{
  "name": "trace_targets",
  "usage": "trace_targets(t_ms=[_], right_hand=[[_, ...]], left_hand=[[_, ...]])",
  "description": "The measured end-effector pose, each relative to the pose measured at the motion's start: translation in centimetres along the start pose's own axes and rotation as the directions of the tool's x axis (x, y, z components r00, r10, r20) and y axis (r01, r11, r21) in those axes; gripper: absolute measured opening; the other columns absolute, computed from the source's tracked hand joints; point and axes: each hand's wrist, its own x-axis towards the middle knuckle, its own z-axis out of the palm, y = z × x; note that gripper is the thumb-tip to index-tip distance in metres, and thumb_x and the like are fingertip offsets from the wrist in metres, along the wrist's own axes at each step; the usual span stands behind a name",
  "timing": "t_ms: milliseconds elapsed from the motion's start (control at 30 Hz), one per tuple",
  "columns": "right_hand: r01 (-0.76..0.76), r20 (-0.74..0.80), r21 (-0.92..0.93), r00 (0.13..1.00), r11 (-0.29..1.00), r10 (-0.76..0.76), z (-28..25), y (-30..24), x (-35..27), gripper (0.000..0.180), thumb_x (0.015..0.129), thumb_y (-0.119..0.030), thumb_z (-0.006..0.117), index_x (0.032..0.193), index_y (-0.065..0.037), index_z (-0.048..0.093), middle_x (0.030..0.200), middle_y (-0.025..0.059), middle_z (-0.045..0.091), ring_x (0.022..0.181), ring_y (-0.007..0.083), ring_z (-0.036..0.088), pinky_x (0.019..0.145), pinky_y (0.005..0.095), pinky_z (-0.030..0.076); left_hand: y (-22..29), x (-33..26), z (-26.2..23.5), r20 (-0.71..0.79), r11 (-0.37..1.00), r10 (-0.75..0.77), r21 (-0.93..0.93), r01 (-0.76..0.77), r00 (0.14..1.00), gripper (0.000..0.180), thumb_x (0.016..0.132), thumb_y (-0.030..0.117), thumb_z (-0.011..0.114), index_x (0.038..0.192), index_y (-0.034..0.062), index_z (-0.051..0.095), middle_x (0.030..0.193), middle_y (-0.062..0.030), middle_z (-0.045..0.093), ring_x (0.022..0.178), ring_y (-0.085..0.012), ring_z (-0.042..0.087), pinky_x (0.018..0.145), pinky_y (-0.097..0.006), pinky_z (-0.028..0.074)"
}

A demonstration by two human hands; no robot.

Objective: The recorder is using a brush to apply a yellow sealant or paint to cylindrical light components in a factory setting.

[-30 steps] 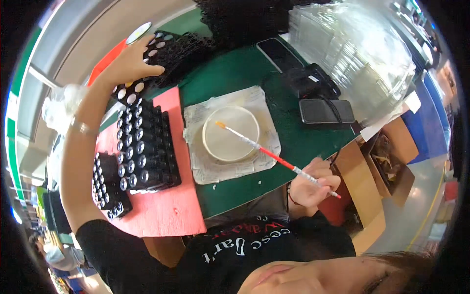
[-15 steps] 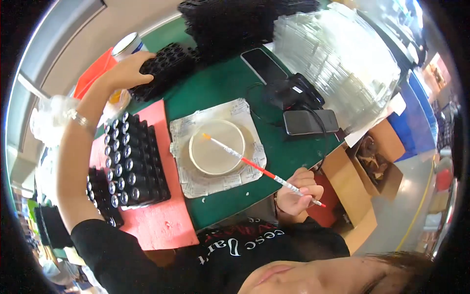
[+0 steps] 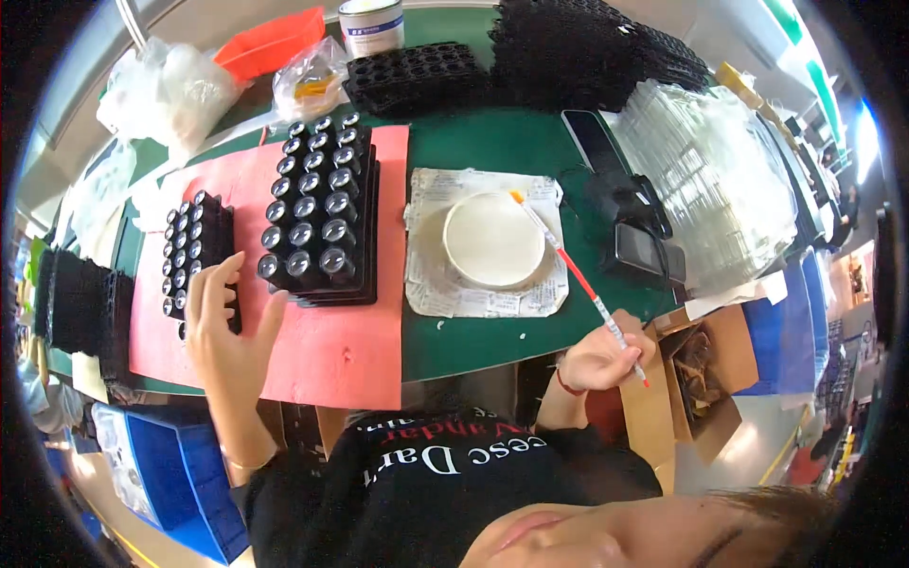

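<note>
In my right hand is a slim paintbrush with a red-and-white handle. Its yellowish tip hovers over a round, pale, shallow dish standing on a paper-wrapped square pad. My left hand is open, fingers apart, at the near end of a small black tray of lens-topped cylinders; whether it touches the tray is unclear. To the right of that hand stands a larger stack of black trays, its top filled with black cylinders with shiny glass-like ends. Both rest on a pink foam mat.
Along the back are a red bin, a white can, an empty-celled black tray and piled black trays. Right lie phones and clear plastic trays. Cardboard boxes and a blue crate flank me.
My left hand has come back from the black tray at the rear to the small tray on the pink mat. The view has shifted; my right hand still holds the brush over the dish.
</note>
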Motion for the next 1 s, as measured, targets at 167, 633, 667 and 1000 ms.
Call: trace_targets(t_ms=[167,633,667,1000], right_hand=[[-0.355,0.118,0.111,0.932,0.928,0.342,-0.1,-1.3,0.8,0.024,0.086,-0.023,0.040,0.084,0.000,0.046,0.068,0.0141,0.050,0.061,0.0204,0.046,0.058,0.0306,0.037],[-0.076,0.607,-0.239,0.767,0.968,0.210,0.8,-3.2,6.9,0.027,0.089,-0.022,0.043,0.079,0.002,0.050,0.071,0.0124,0.054,0.061,0.0164,0.052,0.059,0.0259,0.042],[-0.037,0.638,-0.253,0.745,0.967,0.196,1.1,-3.3,6.9,0.027,0.089,-0.022,0.044,0.078,0.002,0.050,0.071,0.0118,0.055,0.062,0.0162,0.053,0.059,0.0255,0.042],[0.432,0.720,-0.176,0.669,0.884,-0.183,2.3,-2.5,6.6,0.026,0.089,-0.021,0.042,0.076,0.000,0.048,0.060,0.0101,0.049,0.049,0.0153,0.046,0.048,0.0253,0.037]], left_hand=[[-1.9,-1.4,2.1,-0.041,0.984,-0.095,-0.158,0.088,0.995,0.030,0.066,0.004,0.067,0.094,0.0006,0.056,0.083,-0.0068,0.053,0.073,-0.0192,0.050,0.065,-0.029,0.041],[0.9,-7.4,5.7,0.401,0.720,0.139,-0.669,0.186,0.906,0.031,0.061,0.004,0.068,0.091,0.0011,0.057,0.082,-0.0117,0.062,0.071,-0.0206,0.061,0.065,-0.028,0.048],[0.7,-7.6,5.8,0.355,0.721,0.164,-0.680,0.134,0.920,0.030,0.061,0.004,0.068,0.089,0.0012,0.057,0.081,-0.0109,0.062,0.069,-0.0207,0.061,0.064,-0.028,0.048],[-0.1,-7.6,5.7,0.169,0.673,0.279,-0.737,-0.067,0.945,0.025,0.061,0.002,0.066,0.084,0.0007,0.056,0.075,-0.0085,0.060,0.059,-0.0201,0.055,0.055,-0.028,0.044]])
